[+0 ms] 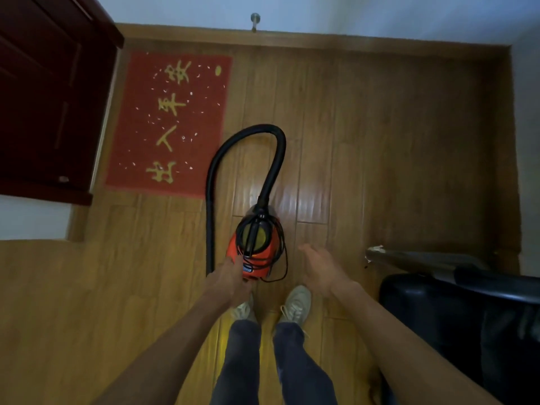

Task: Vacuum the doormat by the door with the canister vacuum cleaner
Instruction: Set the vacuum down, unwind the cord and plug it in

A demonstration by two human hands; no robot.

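A dark red door (43,97) stands left, with the red doormat (169,124), speckled with white bits, beside it. The left hand (230,280) touches the orange canister vacuum cleaner (255,247); whether it grips, I cannot tell. The right hand (320,268) hovers slack, fingers spread.

Canister vacuum cleaner (253,249) on the floor (380,141) at centre, just ahead of the person's shoes (295,305), its hose (216,171) looping toward 12 o'clock and back down its 9 o'clock side. Doormat (169,124) at 11 o'clock from the vacuum, lying against the door (49,97) at 10 o'clock; doorstop (254,21) on the wall at 12 o'clock. Left hand (230,276) touching the vacuum's near end at 7 o'clock, right hand (318,267) just beside it at 4 o'clock, chair (455,311) at 4 o'clock beyond.
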